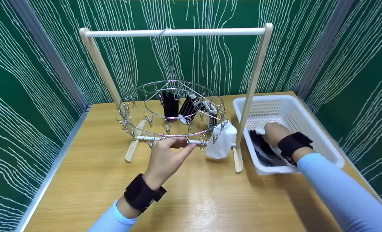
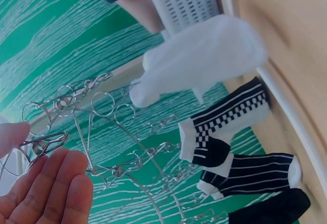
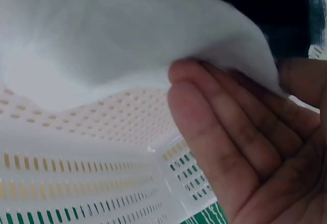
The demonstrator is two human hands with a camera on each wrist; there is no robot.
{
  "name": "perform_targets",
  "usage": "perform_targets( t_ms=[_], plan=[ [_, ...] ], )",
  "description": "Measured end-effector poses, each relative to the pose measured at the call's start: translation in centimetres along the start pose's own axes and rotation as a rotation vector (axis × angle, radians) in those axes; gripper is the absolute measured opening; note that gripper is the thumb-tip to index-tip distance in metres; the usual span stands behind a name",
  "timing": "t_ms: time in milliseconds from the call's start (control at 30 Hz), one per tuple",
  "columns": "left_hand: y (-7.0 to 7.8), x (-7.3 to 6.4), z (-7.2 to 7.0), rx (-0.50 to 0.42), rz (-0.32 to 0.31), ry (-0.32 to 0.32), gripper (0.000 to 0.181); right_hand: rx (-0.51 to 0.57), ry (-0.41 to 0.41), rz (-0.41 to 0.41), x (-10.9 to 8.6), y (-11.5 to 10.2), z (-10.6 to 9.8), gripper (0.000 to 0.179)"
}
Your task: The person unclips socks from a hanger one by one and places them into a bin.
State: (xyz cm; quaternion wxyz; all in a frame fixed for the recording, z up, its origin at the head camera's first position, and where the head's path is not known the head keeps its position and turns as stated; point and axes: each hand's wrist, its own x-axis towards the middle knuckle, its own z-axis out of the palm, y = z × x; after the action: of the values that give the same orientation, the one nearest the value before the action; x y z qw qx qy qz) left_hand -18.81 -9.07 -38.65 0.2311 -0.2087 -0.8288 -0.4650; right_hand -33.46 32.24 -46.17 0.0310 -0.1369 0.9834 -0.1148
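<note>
My left hand [image 1: 168, 159] is at the near rim of a round wire sock hanger [image 1: 173, 133]. In the left wrist view its thumb and fingers pinch a metal clip [image 2: 47, 144]. Inside the basket, my right hand [image 1: 276, 134] holds a white sock [image 3: 127, 45] between thumb and fingers. Dark fabric [image 1: 263, 145] lies beside that hand. On the hanger hang another white sock [image 1: 222, 141], a checkered black-and-white sock [image 2: 225, 121], a striped black sock [image 2: 255, 175] and a plain black sock [image 1: 170, 106].
The white plastic basket [image 1: 326, 148] stands on the table's right side. A wooden stand with a white bar [image 1: 203, 32] carries the hanger, its right post [image 1: 253, 77] rising between hanger and basket. Green panels [image 1: 20, 106] with white lines enclose the wooden table [image 1: 88, 190].
</note>
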Motion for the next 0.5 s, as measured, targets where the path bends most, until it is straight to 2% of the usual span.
perform_targets(
  t_ms=[100,233,300,400,500],
  plan=[
    [0.0,0.0,0.0,-0.004,0.003,0.000,0.017,0.012,-0.010,-0.072,0.4,0.9,1.2,0.017],
    [0.1,0.0,0.0,-0.008,0.015,0.004,0.016,0.001,-0.057,-0.109,0.3,0.9,1.2,0.019],
    [0.1,0.0,0.0,-0.007,0.016,0.005,0.016,0.002,-0.091,-0.086,-0.1,0.1,0.3,0.024],
    [0.0,0.0,-0.1,-0.009,0.008,0.004,0.017,0.016,-0.093,-0.072,-0.4,-0.4,-0.7,0.031],
    [-0.1,0.0,-0.2,-0.005,0.002,0.005,0.017,0.052,-0.077,-0.076,-0.9,-1.0,-2.2,0.031]
  ],
)
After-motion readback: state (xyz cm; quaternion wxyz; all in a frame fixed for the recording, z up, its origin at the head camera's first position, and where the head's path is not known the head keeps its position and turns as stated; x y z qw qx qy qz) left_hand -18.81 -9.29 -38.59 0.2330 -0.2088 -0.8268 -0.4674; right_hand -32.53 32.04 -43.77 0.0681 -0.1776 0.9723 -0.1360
